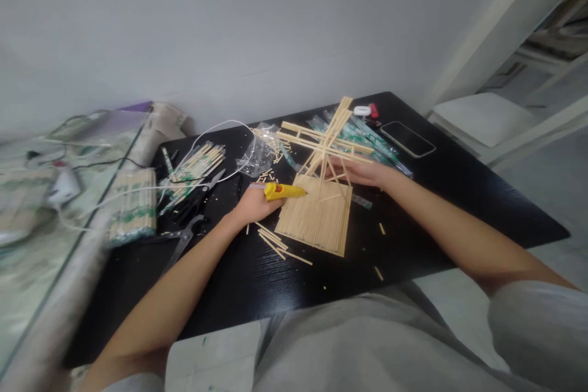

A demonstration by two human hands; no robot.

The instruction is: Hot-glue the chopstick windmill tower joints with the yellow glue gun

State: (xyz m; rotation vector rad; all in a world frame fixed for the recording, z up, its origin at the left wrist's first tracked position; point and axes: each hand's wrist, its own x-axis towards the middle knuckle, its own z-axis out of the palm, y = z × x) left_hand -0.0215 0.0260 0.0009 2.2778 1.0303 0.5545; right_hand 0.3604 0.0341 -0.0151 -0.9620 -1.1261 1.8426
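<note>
Head view: we see the left hand (pixel 255 203) wrapped around a yellow glue gun (pixel 282 191), its nozzle touching the near left edge of a wooden-stick windmill (pixel 324 146). The windmill stands on a stick mat (pixel 316 220) at the middle of the black counter (pixel 413 220). The right hand (pixel 362 173) reaches in behind the windmill's struts with fingers stretched out. We cannot tell whether it pinches one. Loose sticks (pixel 275 244) lie just beside the mat's near left corner. Scissors (pixel 184 239) lie near the counter's left edge and a phone (pixel 408 138) lies toward its far right corner.
</note>
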